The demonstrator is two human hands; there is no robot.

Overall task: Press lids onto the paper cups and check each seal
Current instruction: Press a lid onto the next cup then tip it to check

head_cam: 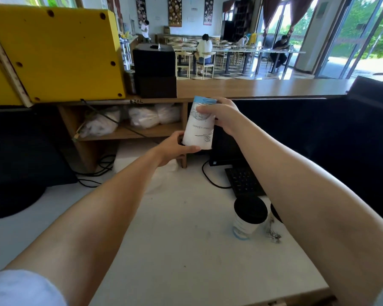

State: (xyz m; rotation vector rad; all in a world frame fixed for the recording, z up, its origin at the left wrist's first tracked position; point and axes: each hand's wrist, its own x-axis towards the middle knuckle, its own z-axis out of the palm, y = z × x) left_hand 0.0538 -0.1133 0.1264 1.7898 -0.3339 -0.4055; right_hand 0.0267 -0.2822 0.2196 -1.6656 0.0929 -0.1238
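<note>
I hold a white paper cup with blue print (200, 127) upside down in the air in front of me. My right hand (221, 115) grips its blue-banded base end at the top. My left hand (175, 149) holds the lower end, where a dark lid shows just behind my fingers. On the white table stands a second paper cup (244, 226), upright with a black lid (250, 209) on it. Another black lid (274, 212) peeks out behind my right forearm.
A black keyboard (243, 182) and cables lie on the white table (175, 250) near the lidded cup. A wooden shelf (128, 131) with plastic bags stands ahead, a yellow box (60, 51) above left, a dark monitor base (11, 199) at left.
</note>
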